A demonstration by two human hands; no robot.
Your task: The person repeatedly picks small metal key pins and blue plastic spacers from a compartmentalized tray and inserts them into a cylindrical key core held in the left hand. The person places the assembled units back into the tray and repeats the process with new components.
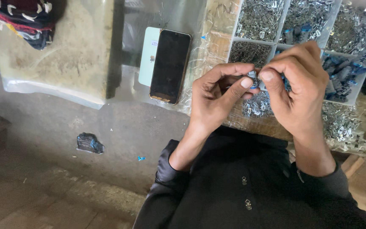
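- Nearest the camera, two small silver metal zipper pulls (244, 181) lie on the black cloth in the person's lap, below both wrists and well apart from the fingertips.
- Above the lap, the left hand (217, 95) and the right hand (295, 87) meet thumb to thumb over the front edge of the bench (255, 125).
- The left hand's fingers (245, 82) are curled nearly closed, thumb and forefinger pinching a small silver-and-blue metal slider piece (253, 78).
- The right hand's fingers (267, 76) are bunched shut against the same piece from the other side, so it sits between the two thumbs, equally near both hands; its long axis seems to run left to right, though most of it is hidden.
- Just beneath the hands a loose heap of small silver metal parts (257, 106) rests on clear plastic sheeting.
- Beyond the knuckles stands a clear plastic compartment tray (276, 44), its cells filled with silver parts and blue-tipped ones.
- To the left, well apart, a black smartphone (170, 65) lies face up on the bench, overlapping a pale green card (147, 55).
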